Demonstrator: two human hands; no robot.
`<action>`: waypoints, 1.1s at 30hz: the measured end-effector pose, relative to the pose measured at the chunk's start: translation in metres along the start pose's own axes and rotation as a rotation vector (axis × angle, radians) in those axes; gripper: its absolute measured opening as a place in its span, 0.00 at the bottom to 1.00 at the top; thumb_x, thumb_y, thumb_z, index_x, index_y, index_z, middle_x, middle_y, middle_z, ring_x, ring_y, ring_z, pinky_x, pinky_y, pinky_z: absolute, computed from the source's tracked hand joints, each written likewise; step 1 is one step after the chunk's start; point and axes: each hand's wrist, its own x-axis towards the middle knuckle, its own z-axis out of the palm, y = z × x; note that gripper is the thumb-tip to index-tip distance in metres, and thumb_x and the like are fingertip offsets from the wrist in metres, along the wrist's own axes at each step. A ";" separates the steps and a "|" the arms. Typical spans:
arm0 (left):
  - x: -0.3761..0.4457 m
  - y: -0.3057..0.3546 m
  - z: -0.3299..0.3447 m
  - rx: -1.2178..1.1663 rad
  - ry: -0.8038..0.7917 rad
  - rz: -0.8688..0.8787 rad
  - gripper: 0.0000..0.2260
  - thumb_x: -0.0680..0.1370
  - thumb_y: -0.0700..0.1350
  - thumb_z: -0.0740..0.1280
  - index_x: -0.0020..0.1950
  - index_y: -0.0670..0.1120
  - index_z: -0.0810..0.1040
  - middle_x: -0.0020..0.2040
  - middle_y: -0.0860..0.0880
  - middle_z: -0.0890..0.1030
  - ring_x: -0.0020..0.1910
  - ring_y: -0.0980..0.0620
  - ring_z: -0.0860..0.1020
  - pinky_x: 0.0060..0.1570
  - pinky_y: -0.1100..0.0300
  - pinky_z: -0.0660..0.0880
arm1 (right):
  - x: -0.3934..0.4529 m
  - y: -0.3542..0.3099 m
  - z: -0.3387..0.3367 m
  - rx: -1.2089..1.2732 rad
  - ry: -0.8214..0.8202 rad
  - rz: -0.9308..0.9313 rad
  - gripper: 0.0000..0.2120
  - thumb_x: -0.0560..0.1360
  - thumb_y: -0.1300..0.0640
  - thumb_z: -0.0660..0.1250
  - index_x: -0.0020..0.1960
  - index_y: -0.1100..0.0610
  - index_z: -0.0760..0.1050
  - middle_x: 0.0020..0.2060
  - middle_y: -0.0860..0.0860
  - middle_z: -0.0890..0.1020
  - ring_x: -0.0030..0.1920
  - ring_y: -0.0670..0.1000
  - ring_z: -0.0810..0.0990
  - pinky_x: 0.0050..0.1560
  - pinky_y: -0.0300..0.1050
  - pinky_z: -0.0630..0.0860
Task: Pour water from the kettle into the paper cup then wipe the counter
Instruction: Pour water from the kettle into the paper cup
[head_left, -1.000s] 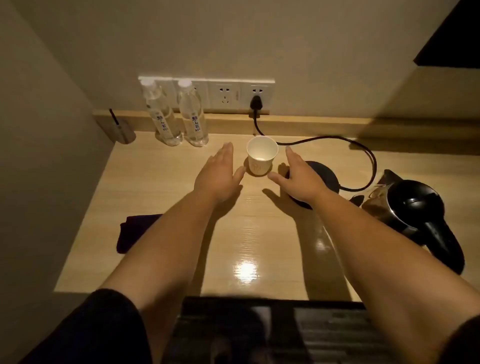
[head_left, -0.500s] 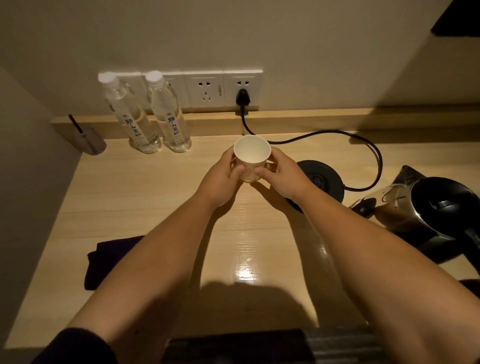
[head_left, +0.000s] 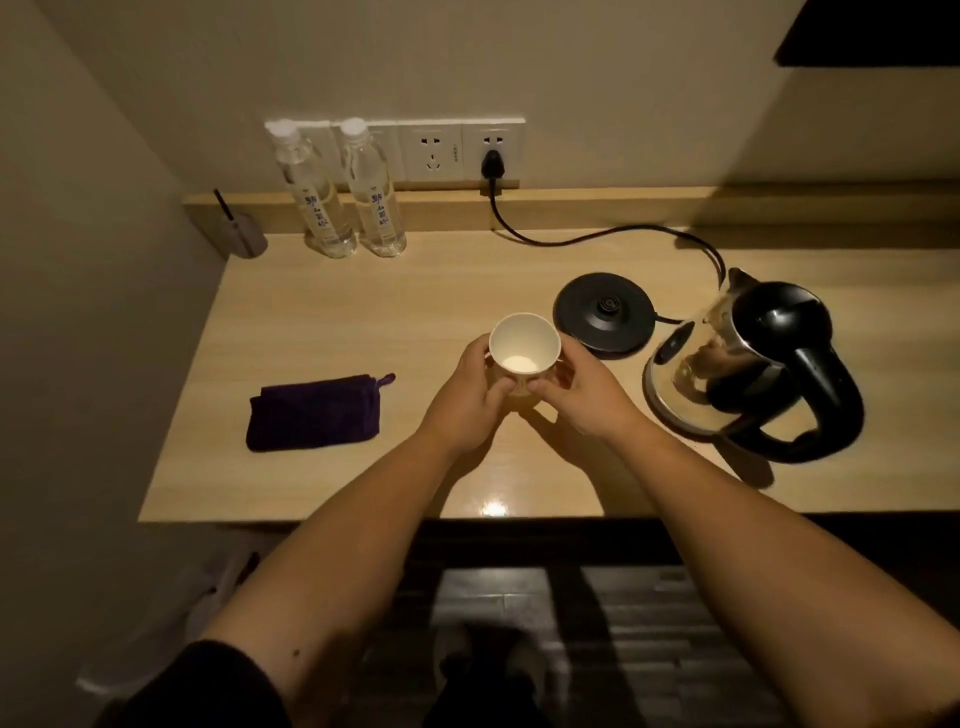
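A white paper cup (head_left: 523, 347) is held between both my hands over the middle of the wooden counter (head_left: 332, 322). My left hand (head_left: 467, 400) wraps its left side and my right hand (head_left: 582, 395) its right side. The cup looks empty inside. A glass kettle (head_left: 748, 364) with a black lid and handle stands off its base at the right. Its round black base (head_left: 602, 314) lies just behind the cup. A folded dark purple cloth (head_left: 314, 413) lies on the counter to the left.
Two clear water bottles (head_left: 345, 192) stand against the back ledge under a row of wall sockets (head_left: 457, 150). A black cord (head_left: 597, 236) runs from a plug to the base. A small grey holder (head_left: 241, 234) sits in the back left corner. A wall closes the left side.
Both hands closed on the cup and brought it from near the back of the counter toward the front middle. The view pulled back, showing the counter's front edge and the floor.
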 end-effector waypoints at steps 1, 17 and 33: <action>-0.010 0.002 0.003 0.010 -0.004 -0.007 0.26 0.82 0.46 0.62 0.76 0.51 0.54 0.74 0.50 0.65 0.70 0.50 0.66 0.61 0.60 0.65 | -0.009 0.002 0.001 -0.004 -0.001 0.007 0.32 0.73 0.57 0.72 0.73 0.47 0.62 0.62 0.43 0.73 0.63 0.45 0.71 0.59 0.40 0.68; -0.046 -0.010 0.032 -0.017 -0.104 -0.070 0.25 0.82 0.47 0.61 0.75 0.53 0.54 0.71 0.50 0.70 0.66 0.51 0.70 0.57 0.59 0.67 | -0.053 0.032 0.014 0.058 0.050 0.118 0.32 0.71 0.54 0.73 0.71 0.46 0.63 0.60 0.42 0.72 0.62 0.45 0.71 0.53 0.36 0.67; -0.048 0.010 0.037 -0.519 -0.055 -0.202 0.44 0.72 0.34 0.75 0.78 0.54 0.53 0.67 0.56 0.67 0.60 0.58 0.72 0.37 0.72 0.75 | -0.076 0.043 -0.006 -0.160 0.082 0.148 0.32 0.77 0.57 0.65 0.77 0.51 0.56 0.74 0.50 0.65 0.72 0.48 0.66 0.66 0.42 0.65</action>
